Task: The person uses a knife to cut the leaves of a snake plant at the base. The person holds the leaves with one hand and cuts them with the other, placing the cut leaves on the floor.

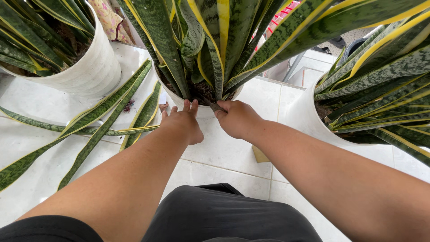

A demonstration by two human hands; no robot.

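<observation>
Head view: both bare forearms reach forward over the white tiled floor (pixel 224 152) to the middle pot (pixel 204 110), a white pot whose near rim sits just beyond the knuckles. The left hand (pixel 182 123) lies palm down with its fingers (pixel 193 106) spread loosely, the tips touching or all but touching the pot's rim; it holds nothing. The right hand (pixel 237 117) is curled into a fist around a dark thin tool (pixel 215 106), whose short visible end points left and a little away from the person, toward the soil at the base of the leaves (pixel 210 49). What kind of tool it is cannot be told. The leaves stand nearly upright, long axis running up and away from the hands, so their bases lie straight ahead of the right hand, which is the nearer of the two.

Three white pots of striped green and yellow plants are in sight: the middle one, the left pot (pixel 92 71) at the far left edge of the floor, and the right pot (pixel 309 121). About four cut leaves (pixel 103 123) lie flat on the tiles left of the left hand, overlapping.
</observation>
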